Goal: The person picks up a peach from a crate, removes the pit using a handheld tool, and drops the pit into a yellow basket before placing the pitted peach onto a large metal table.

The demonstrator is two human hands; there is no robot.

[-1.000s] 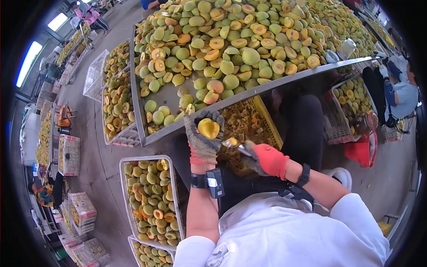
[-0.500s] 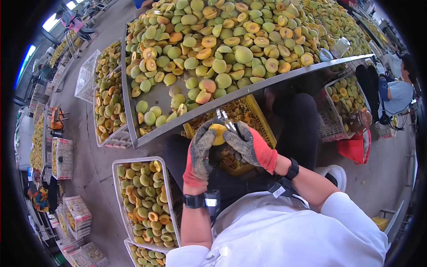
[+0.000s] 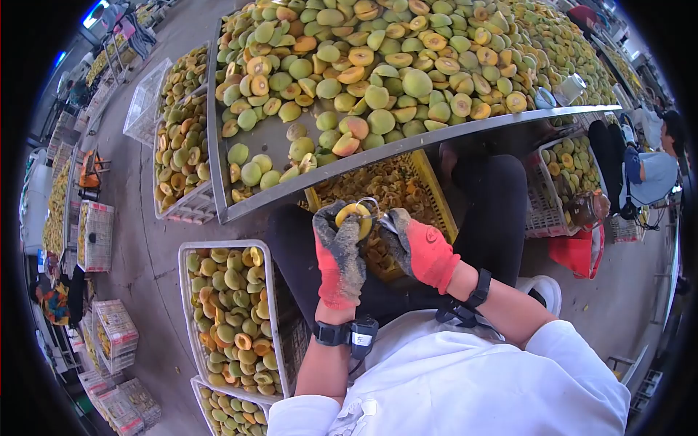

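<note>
My left hand (image 3: pixel 339 251), in a red and grey glove, holds a yellow halved fruit (image 3: pixel 354 218) with its cut side up. My right hand (image 3: pixel 420 251), gloved the same way, is closed on a metal tool (image 3: pixel 387 220) whose curved end meets the fruit. Both hands are above my lap, just below the metal table's edge (image 3: pixel 320 172). Beneath them stands a yellow crate (image 3: pixel 438 192) with brownish fruit pieces (image 3: pixel 389 187). Halved and whole green-yellow fruits (image 3: pixel 382 98) are heaped on the table.
White crates of fruit stand at lower left (image 3: pixel 187 305), left (image 3: pixel 190 207) and right (image 3: pixel 542 218). A red bag (image 3: pixel 578 254) hangs by the right crate. A white cup (image 3: pixel 571 89) sits on the table. A person (image 3: pixel 651 171) sits at far right.
The fruit in my left hand has turned, showing its cut face. My right hand has moved slightly right, away from my left hand, with the tool. The camera view has shifted a little.
</note>
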